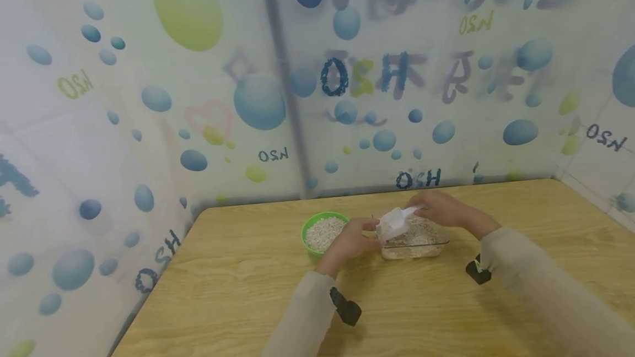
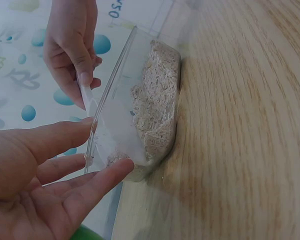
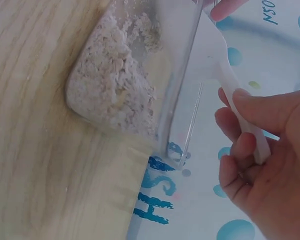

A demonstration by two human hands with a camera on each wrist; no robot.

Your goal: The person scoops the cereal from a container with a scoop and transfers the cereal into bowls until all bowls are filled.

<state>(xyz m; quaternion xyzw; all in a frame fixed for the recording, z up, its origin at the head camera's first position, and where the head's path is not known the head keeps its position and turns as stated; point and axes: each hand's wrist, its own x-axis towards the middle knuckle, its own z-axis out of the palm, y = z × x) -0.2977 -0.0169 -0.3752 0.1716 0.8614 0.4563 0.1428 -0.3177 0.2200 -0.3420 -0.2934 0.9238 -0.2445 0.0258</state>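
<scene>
A clear rectangular container (image 1: 414,254) of pale flakes, which look like oats, stands on the table. My left hand (image 1: 353,240) holds its left end, thumb and fingers spread about the rim; the left wrist view also shows that hand (image 2: 55,185) there. My right hand (image 1: 441,206) grips the handle of a white scoop (image 1: 395,221), fingers curled round it, as the right wrist view shows of the same hand (image 3: 270,145). Tilted down to the left, the scoop has its head inside the container's left end, with some flakes at it.
Left of the container stands a green bowl (image 1: 303,234) of similar flakes, just beyond my left hand. Wood-grain table (image 1: 238,285) runs back to a wall covering (image 1: 223,142) printed with blue and green dots. A dark device hangs at each wrist.
</scene>
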